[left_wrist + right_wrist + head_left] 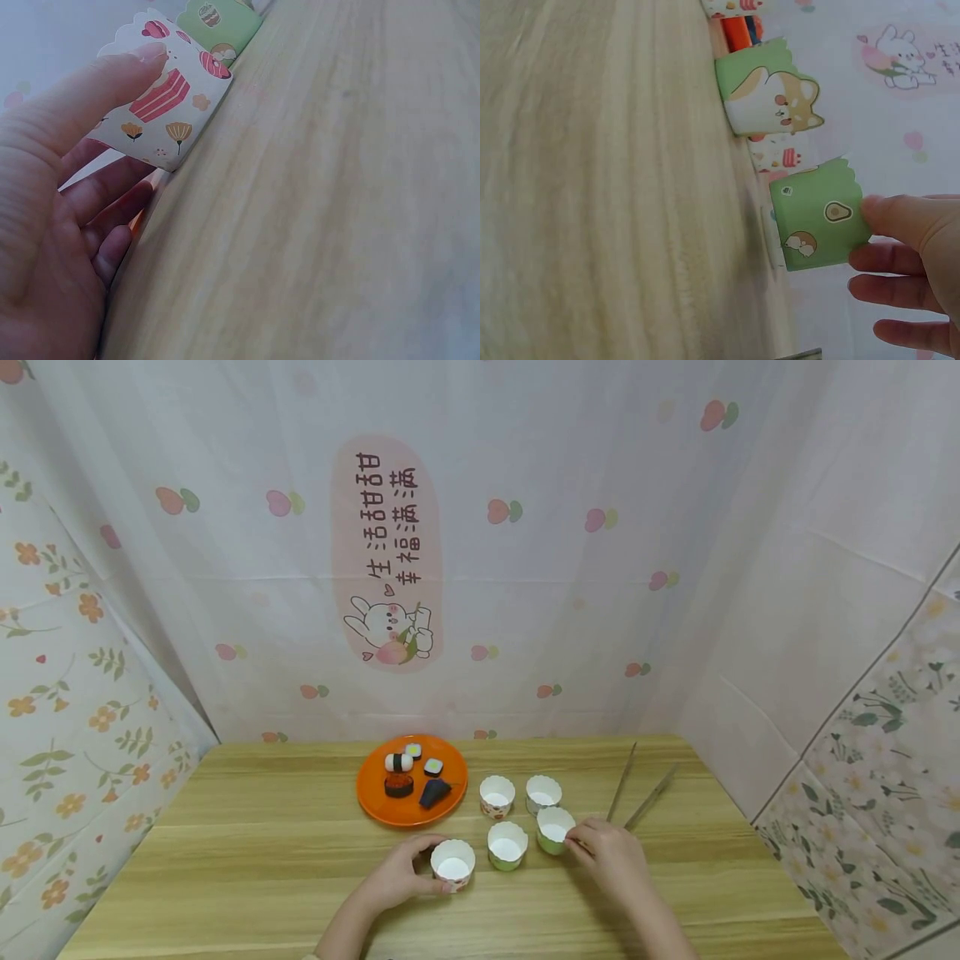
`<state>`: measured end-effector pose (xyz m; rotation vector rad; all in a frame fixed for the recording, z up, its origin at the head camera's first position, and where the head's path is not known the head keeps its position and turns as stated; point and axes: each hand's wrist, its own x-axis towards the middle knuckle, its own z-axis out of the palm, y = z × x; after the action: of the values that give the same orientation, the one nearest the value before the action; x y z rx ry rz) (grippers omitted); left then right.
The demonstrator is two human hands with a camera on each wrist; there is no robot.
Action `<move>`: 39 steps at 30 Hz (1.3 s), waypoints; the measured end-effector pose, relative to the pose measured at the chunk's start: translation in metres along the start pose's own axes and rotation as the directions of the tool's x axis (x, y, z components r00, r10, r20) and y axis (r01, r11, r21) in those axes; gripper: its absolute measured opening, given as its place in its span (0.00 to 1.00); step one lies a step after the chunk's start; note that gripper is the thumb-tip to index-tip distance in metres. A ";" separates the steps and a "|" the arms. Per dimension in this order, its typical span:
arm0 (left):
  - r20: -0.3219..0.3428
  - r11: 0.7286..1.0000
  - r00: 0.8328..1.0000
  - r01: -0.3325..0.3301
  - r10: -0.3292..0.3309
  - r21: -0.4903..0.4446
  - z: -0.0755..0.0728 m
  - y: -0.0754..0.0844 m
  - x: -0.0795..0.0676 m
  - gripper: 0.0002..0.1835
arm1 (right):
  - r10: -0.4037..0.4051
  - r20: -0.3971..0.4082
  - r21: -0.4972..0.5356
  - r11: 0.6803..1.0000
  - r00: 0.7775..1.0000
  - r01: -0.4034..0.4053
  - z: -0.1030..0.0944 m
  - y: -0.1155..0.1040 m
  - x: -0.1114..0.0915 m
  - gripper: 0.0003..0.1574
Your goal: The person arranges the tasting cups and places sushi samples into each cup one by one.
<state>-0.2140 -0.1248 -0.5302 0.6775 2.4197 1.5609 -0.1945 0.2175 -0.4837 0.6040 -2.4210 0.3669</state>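
My left hand curves around a white paper baking cup printed with pink cakes. In the left wrist view, its thumb presses the printed wall of that cup, with the other fingers partly hidden behind. On the right, my right hand pinches the edge of a green paper baking cup; an avocado print shows on this cup in the right wrist view. Between the hands stands another green cup, with a dog print. Behind these are a white patterned cup and a pale cup.
An orange plate at the back left bears several toy sushi pieces, among them a red-topped roll. Metal tongs lie on the wooden table beyond my right hand. A printed curtain hangs along the back edge.
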 end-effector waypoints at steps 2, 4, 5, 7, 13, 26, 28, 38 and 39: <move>-0.003 1.000 1.000 -0.001 0.001 0.005 0.000 0.001 0.000 0.33 | 0.008 0.014 0.004 1.000 1.000 -0.008 0.002 0.002 -0.001 0.11; -0.005 1.000 1.000 -0.001 0.001 0.009 0.000 0.001 0.000 0.33 | 0.007 0.018 0.001 1.000 1.000 -0.007 0.004 0.003 -0.002 0.11; -0.006 1.000 1.000 -0.001 0.001 0.011 0.000 0.001 0.000 0.33 | 0.006 0.021 0.001 1.000 1.000 -0.006 0.004 0.003 -0.003 0.11; -0.005 1.000 1.000 -0.002 0.002 0.014 0.000 0.001 0.000 0.33 | 0.006 0.023 -0.002 1.000 1.000 -0.006 0.005 0.003 -0.004 0.11; 0.000 1.000 1.000 -0.004 0.004 0.003 0.000 0.000 0.000 0.33 | 0.037 0.072 0.005 0.999 0.997 -0.037 0.005 0.003 -0.005 0.10; -0.006 1.000 1.000 -0.002 0.002 0.004 0.000 -0.001 0.000 0.33 | 0.066 0.116 0.002 0.998 0.991 -0.067 0.006 0.003 -0.005 0.09; -0.006 1.000 1.000 -0.003 0.003 0.002 0.000 -0.001 0.000 0.33 | 0.065 0.118 0.005 0.998 0.991 -0.066 0.006 0.003 -0.006 0.09; -0.003 1.000 1.000 -0.028 0.028 -0.004 0.001 0.000 0.000 0.33 | 0.040 0.106 0.041 0.998 0.994 -0.044 0.004 0.004 -0.005 0.09; -0.003 1.000 1.000 -0.028 0.028 -0.002 0.000 0.000 0.000 0.33 | 0.039 0.104 0.039 0.998 0.994 -0.043 0.004 0.004 -0.005 0.09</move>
<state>-0.2139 -0.1246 -0.5307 0.7118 2.4214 1.5755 -0.1948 0.2209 -0.4902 0.6059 -2.5329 0.4128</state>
